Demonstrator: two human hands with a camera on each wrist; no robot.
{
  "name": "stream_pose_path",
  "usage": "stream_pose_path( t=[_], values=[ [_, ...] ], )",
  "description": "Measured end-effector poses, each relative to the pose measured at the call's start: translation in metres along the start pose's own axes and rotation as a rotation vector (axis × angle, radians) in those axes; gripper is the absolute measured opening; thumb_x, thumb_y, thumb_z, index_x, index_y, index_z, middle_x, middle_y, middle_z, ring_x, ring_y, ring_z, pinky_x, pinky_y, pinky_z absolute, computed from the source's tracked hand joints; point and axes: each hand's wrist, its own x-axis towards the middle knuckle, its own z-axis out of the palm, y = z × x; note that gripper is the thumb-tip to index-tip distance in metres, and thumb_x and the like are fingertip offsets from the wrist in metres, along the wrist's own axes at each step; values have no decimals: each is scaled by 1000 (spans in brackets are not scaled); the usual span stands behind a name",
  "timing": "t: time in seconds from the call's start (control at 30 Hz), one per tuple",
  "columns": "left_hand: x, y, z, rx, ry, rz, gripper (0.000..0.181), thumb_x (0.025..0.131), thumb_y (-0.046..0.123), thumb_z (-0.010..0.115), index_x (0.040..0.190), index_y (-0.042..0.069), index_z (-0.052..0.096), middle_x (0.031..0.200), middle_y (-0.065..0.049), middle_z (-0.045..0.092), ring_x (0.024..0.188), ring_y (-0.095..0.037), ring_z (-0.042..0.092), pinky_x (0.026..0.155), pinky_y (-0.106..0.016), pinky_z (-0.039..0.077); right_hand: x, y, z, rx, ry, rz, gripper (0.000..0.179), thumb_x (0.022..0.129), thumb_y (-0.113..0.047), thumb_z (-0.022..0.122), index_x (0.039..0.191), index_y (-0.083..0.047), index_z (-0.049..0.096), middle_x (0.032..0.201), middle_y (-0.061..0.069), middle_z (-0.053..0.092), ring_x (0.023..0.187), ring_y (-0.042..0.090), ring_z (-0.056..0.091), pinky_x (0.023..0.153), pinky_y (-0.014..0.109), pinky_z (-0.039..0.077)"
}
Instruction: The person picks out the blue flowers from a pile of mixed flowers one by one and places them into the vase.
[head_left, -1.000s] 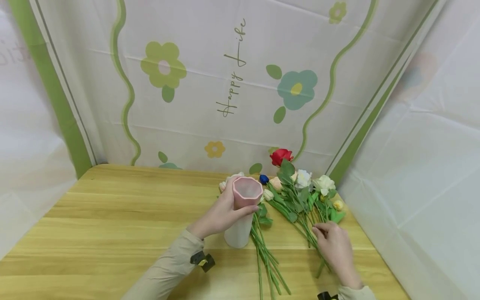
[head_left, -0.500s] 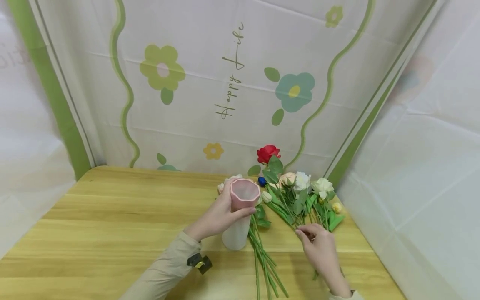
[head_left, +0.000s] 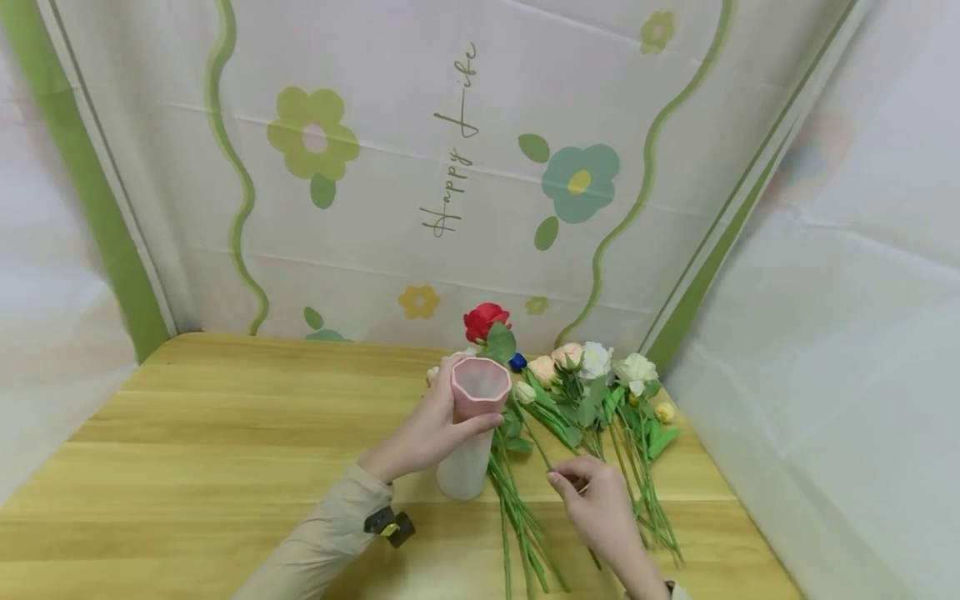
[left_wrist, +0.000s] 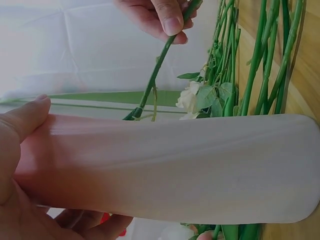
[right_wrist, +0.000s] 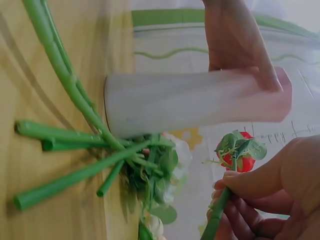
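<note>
A tall vase [head_left: 467,467], pink at its faceted rim and white below, stands upright on the table. My left hand [head_left: 431,429] grips it near the top, thumb on the near side and fingers round the back. My right hand [head_left: 600,508] pinches the green stem of a red rose [head_left: 486,322], to the right of the vase. The bloom is raised behind the rim, and part of the stem is hidden behind other flowers and the vase. In the right wrist view the rose [right_wrist: 244,161] shows beyond my thumb and fingers.
Green stems [head_left: 521,533] of one bunch lie just right of the vase, their blooms partly hidden behind it. Further right lies another bunch with white [head_left: 596,360], peach and yellow flowers. A blue bud [head_left: 517,362] is near the table's back edge. Printed curtains enclose the wooden table [head_left: 247,442].
My right hand has moved left, drawing the red rose away from the right-hand bunch toward the vase. The left hand keeps its grip on the vase. The view has shifted slightly.
</note>
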Motion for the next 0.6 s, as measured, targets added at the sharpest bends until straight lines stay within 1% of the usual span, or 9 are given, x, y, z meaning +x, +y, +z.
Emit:
stream_pose_path(
  t=[0.07, 0.17, 0.23, 0.3, 0.43, 0.53, 0.6],
  values=[
    [0, 0, 0, 35, 10, 3, 87, 84, 32, 81, 146, 5, 26, 131, -6, 43, 117, -21, 45, 93, -43, 46, -1, -3, 3, 17, -23, -2, 8, 83, -2, 77, 85, -9, 76, 75, -9, 63, 66, 8, 57, 60, 25, 51],
    [0, 0, 0, 78, 26, -3, 86, 83, 35, 81, 145, 7, 28, 131, -6, 41, 117, -21, 42, 92, -44, 45, -2, -8, 9, 35, -61, -16, 6, 84, -3, 77, 87, -8, 76, 76, -8, 64, 66, 7, 57, 60, 25, 50],
    [0, 0, 0, 90, 29, -2, 86, 83, 36, 81, 145, 8, 29, 131, -7, 40, 117, -22, 42, 92, -45, 45, -3, -10, 12, 38, -86, -20, 3, 85, -4, 76, 88, -6, 76, 76, -8, 65, 66, 7, 57, 59, 25, 50],
    [0, 1, 0, 90, 24, -8, 86, 83, 37, 81, 145, 9, 28, 132, -8, 39, 117, -22, 43, 93, -44, 45, -4, -11, 15, 43, -114, -11, 3, 86, -5, 76, 89, -4, 76, 76, -7, 65, 64, 7, 57, 58, 25, 50],
    [-1, 2, 1, 82, 12, -21, 88, 83, 38, 80, 146, 7, 27, 133, -8, 37, 116, -22, 45, 93, -44, 45, -8, -12, 21, 74, -172, 28, 3, 87, -6, 75, 88, -3, 76, 75, -6, 63, 63, 8, 57, 56, 25, 50],
    [-2, 1, 0, 79, 20, -28, 88, 83, 36, 81, 146, 8, 27, 133, -7, 37, 116, -21, 44, 93, -42, 45, -10, -13, 24, 102, -206, 45, 3, 87, -5, 75, 87, -2, 75, 76, -4, 63, 63, 9, 58, 55, 25, 50],
    [-2, 1, 1, 72, 26, -27, 87, 83, 36, 81, 146, 8, 27, 133, -6, 37, 116, -20, 44, 93, -41, 45, -11, -14, 26, 106, -220, 39, 3, 87, -5, 75, 87, -1, 75, 77, -3, 63, 63, 9, 57, 55, 25, 50]
  ],
)
